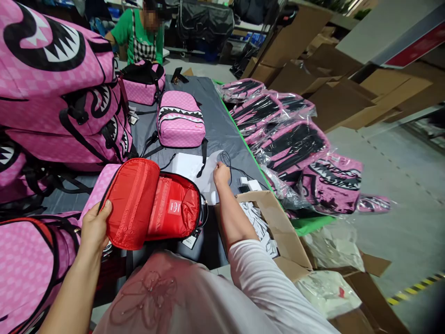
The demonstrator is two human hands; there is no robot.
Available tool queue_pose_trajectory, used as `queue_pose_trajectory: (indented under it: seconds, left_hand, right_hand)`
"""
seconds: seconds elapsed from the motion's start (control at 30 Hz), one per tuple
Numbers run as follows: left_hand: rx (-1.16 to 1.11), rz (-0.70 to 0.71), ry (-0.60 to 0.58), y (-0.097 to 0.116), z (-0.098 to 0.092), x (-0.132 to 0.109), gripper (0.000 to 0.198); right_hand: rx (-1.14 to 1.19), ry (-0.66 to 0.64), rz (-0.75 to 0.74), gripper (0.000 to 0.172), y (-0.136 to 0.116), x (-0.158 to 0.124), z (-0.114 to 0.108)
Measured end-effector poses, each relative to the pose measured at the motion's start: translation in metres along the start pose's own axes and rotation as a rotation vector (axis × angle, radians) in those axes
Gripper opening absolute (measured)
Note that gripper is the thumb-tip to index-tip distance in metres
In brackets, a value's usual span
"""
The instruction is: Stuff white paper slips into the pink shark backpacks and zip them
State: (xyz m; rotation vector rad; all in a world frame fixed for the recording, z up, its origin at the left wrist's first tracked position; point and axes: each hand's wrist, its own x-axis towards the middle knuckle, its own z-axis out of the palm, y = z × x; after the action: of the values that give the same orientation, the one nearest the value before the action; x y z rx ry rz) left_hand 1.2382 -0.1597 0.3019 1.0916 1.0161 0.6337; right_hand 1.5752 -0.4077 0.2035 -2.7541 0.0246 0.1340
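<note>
My left hand (98,222) grips the edge of the unzipped front panel of a small pink backpack (174,208). The panel is folded back, so its red lining shows, along with a light label inside. A printed tag (190,240) hangs under the bag. Farther right, my right hand (221,174) is closed at the edge of a translucent white sheet (208,174), its fingertips pinched on it. White paper (187,166) lies beside that sheet. Just beyond stands a closed pink backpack (181,121) with a shark-mouth print, one strap trailing towards the paper.
Pink backpacks (55,111) are piled high on the left. An open carton (288,227) with white slips stands at my right elbow. Plastic-wrapped backpacks (288,144) lie past the table's green edge (243,139). Behind the table is a person in green (130,32).
</note>
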Motion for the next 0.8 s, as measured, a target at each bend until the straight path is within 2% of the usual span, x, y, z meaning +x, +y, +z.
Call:
queue_pose_trajectory:
  seconds: [0.1, 0.17, 0.23, 0.3, 0.43, 0.53, 0.7, 0.8]
  left_hand:
    - [-0.003, 0.019, -0.012, -0.002, -0.001, 0.001, 0.043]
    - [-0.016, 0.03, -0.023, -0.004, -0.001, 0.001, 0.045]
    - [-0.029, 0.031, -0.035, -0.005, -0.001, 0.001, 0.048]
    - [-0.041, 0.023, -0.041, -0.005, -0.002, -0.001, 0.049]
    - [-0.068, 0.02, -0.064, -0.006, -0.005, -0.002, 0.05]
    - [-0.08, 0.028, -0.094, -0.008, -0.009, 0.0, 0.051]
    - [-0.09, 0.048, -0.139, -0.012, -0.015, 0.004, 0.052]
    - [-0.105, 0.043, -0.157, -0.013, -0.017, 0.006, 0.054]
  right_hand:
    - [-0.017, 0.033, -0.087, 0.041, -0.013, -0.01, -0.029]
    - [-0.049, 0.033, -0.202, 0.04, -0.027, -0.028, -0.042]
    - [-0.111, -0.021, -0.332, 0.04, -0.042, -0.057, -0.048]
    - [-0.18, -0.12, -0.453, 0.039, -0.055, -0.094, -0.045]
    - [-0.251, -0.327, -0.632, 0.035, -0.069, -0.168, -0.013]
    - [-0.234, -0.433, -0.654, 0.032, -0.073, -0.2, 0.021]
    - [-0.064, -0.497, -0.52, 0.027, -0.084, -0.21, 0.073]
    - [-0.008, -0.527, -0.521, 0.032, -0.089, -0.208, 0.091]
